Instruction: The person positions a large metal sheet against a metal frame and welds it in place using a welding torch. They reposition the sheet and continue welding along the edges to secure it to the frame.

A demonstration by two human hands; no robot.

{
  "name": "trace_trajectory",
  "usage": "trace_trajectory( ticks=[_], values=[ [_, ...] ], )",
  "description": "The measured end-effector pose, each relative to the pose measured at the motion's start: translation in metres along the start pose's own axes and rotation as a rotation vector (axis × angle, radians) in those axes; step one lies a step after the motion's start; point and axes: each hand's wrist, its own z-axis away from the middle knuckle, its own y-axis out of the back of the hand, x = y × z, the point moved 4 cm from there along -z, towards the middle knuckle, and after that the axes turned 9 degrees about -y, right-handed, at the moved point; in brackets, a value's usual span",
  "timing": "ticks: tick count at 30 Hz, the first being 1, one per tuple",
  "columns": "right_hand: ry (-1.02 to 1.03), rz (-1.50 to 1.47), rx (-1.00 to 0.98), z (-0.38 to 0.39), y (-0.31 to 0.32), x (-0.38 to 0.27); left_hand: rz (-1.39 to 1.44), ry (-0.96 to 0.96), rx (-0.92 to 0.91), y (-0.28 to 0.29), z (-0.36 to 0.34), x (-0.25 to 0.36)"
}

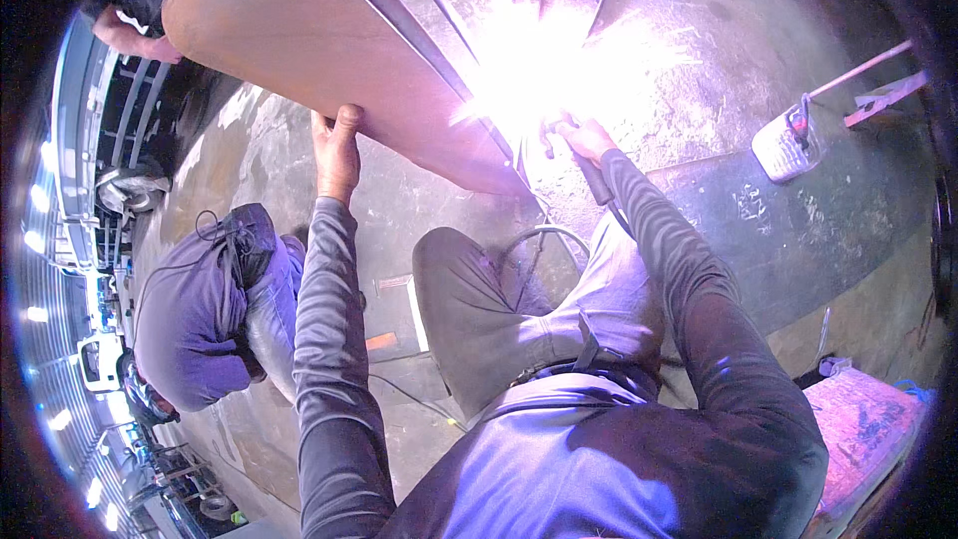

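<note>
A broad rust-brown metal sheet (299, 40) with a rounded far-left corner slants across the upper left. My left hand (339, 152) is closed on its near edge, thumb on top. Dark metal bars (399, 25) run along the sheet's right side. My right hand (587, 138) grips a welding torch (598, 183), whose cable trails down toward my lap. Just beyond that hand a white-hot welding arc (539, 65) glares near the bars' lower end, hiding the torch tip and the joint. Another person's hand (160, 47) is at the sheet's far-left edge.
Left of my left arm, a person (210, 309) bends low. A white plastic container (786, 148) stands on the floor at right, near metal bars. A worn pinkish-red box-like thing (860, 419) is at lower right. A cable (411, 394) crosses the floor beside my legs.
</note>
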Motion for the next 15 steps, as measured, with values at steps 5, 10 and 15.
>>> trace_trajectory(
  ticks=[5, 10, 15],
  values=[
    [0.037, 0.247, -0.018, 0.029, 0.003, -0.025, -0.07, 0.06, 0.018, 0.004, 0.01, 0.005],
    [0.231, -0.069, 0.184, 0.117, 0.031, -0.01, -0.083, 0.019, -0.015, -0.01, 0.0, 0.008],
    [0.047, -0.326, 0.016, 0.245, 0.066, -0.014, -0.038, -0.018, 0.006, -0.007, 0.006, 0.011]
  ],
)
